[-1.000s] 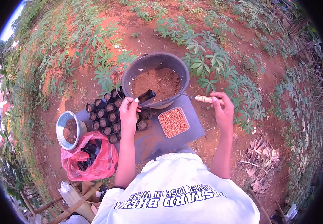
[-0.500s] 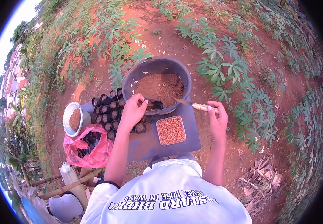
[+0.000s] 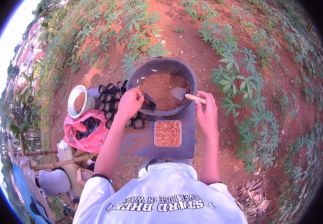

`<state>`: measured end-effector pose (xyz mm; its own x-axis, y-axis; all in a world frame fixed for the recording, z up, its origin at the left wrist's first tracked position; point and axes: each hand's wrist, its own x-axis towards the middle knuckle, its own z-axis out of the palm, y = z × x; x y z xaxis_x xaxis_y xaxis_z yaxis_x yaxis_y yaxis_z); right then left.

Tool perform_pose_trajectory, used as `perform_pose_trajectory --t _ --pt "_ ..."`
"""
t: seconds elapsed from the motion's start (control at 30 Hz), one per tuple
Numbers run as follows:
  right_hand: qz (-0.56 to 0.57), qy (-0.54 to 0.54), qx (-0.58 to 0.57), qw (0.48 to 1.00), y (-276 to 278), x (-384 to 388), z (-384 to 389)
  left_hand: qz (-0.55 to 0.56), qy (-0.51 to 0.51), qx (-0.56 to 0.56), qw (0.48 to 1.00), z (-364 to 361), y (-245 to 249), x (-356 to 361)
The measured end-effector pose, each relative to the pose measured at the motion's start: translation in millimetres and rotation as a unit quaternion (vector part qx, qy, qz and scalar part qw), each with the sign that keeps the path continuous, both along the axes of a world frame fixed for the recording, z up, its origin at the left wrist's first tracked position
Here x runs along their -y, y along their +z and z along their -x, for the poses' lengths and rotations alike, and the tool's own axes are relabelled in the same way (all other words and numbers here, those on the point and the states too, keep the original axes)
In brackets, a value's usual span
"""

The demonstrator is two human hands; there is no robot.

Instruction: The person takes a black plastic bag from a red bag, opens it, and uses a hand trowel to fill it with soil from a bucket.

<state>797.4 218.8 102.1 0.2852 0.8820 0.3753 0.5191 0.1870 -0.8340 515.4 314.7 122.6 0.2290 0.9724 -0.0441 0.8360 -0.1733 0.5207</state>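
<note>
My left hand (image 3: 132, 101) grips a black plastic seedling bag (image 3: 148, 103) by its edge, over the near left side of a large dark tub (image 3: 131, 76). Reddish-brown soil (image 3: 159, 87) lies in the tub. My right hand (image 3: 207, 108) is closed around the light wooden handle of a small trowel (image 3: 179, 93). The trowel's grey blade points left and rests on or just above the soil. Close to me, a square clear container (image 3: 168, 133) holds orange-tan kernels. Several black bags filled with soil (image 3: 109, 98) stand in rows left of the tub.
Tub, container and bags share a dark board (image 3: 139, 143). At its left are a white bucket of soil (image 3: 72, 100) and a pink plastic bag (image 3: 72, 130) with black bags inside. Leafy plants (image 3: 239, 74) grow beyond and to the right. A grey rounded object (image 3: 55, 182) sits lower left.
My right hand has moved left, bringing the trowel blade from the tub's rim in over the soil. The bag in my left hand is now tipped more upright. The camera view has shifted slightly.
</note>
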Motion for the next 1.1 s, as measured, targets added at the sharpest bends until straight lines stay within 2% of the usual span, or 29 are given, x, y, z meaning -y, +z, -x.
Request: perform_pose_trajectory --t 0.1,0.2,0.33,0.37,0.4,0.47,0.8,1.03,1.1 --pt "0.032 0.066 0.006 0.997 1 -23 15 -0.060 0.005 0.025 0.998 6 -16 -1" --pt "-0.005 0.081 0.031 0.996 -21 -56 30 -0.132 -0.004 0.033 0.991 14 -35 -8" --pt "0.027 0.094 0.020 0.995 -49 -89 54 -0.176 -0.011 0.054 0.983 21 -54 -18" --pt "0.070 0.093 0.016 0.993 -55 -91 59 -0.187 -0.010 0.060 0.980 22 -59 -20" --pt "0.070 0.092 0.021 0.993 -56 -90 63 -0.179 -0.004 0.079 0.981 23 -64 -21" --pt "0.120 0.049 0.101 0.986 -55 -90 66 -0.188 0.012 0.115 0.975 24 -76 -22" --pt "0.158 0.062 0.163 0.972 -48 -94 73 -0.225 0.049 0.148 0.962 22 -89 -18" --pt "0.222 0.039 0.306 0.925 -65 -97 75 -0.237 0.039 0.159 0.958 24 -94 -20" --pt "0.276 0.051 0.363 0.888 -72 -99 71 -0.237 0.039 0.157 0.958 23 -94 -20"
